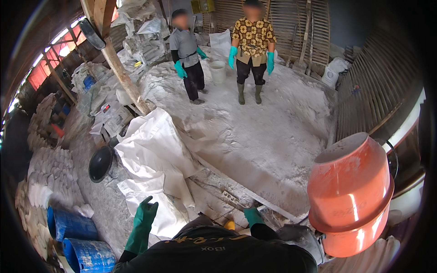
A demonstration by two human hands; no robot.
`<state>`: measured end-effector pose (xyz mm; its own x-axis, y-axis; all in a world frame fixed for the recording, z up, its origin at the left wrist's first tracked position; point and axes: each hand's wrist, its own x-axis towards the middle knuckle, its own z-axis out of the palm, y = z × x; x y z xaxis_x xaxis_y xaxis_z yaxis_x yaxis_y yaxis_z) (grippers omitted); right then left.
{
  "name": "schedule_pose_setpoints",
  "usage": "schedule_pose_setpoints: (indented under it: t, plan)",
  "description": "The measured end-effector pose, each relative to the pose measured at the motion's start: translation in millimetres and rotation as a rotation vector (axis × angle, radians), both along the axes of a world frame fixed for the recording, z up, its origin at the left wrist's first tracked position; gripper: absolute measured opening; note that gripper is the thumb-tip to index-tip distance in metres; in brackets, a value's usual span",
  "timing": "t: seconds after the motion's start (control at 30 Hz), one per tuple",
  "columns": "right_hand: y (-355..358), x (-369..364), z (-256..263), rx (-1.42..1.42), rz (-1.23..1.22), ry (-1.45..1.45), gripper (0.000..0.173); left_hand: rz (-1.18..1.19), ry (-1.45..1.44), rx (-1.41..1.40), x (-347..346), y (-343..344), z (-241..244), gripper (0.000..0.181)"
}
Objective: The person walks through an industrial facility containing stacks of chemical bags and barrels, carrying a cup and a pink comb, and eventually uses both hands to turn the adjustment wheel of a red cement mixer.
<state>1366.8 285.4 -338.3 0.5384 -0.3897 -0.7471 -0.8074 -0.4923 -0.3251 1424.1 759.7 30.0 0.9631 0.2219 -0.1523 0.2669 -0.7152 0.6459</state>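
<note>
My left hand (145, 216), in a long green rubber glove, is raised at the lower left with fingers and thumb apart and nothing between them. Beside it, a large white woven sack (157, 153) lies spread and creased. My right hand (253, 215), in a green glove, is low at the centre near a power strip (230, 197); its fingers are partly hidden, so its grip is unclear. To the right stands an orange drum of a concrete mixer (348, 194), its mouth tilted upward.
Two people in green gloves, one in a grey shirt (186, 47) and one in a patterned shirt (252, 41), stand on white powder beside a white bucket (217, 71). Nearby are a wooden post (124, 76), a black basin (101, 164), blue barrels (76, 229) and a low ledge (245, 191).
</note>
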Motion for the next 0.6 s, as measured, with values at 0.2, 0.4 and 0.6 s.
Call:
schedule_pose_setpoints:
  t: [0.2,0.4,0.6]
  plan:
    - [-23,-40,-62,0.197,-0.057,0.039,0.052,-0.15,-0.052,0.051,-1,-1,0,0.055]
    - [-53,-35,-93,0.201,-0.146,-0.348,0.052,-0.21,-0.13,-0.017,5,9,9,0.051]
    - [43,30,7,0.173,-0.176,-0.444,0.033,-0.082,-0.171,0.003,-61,82,19,0.05]
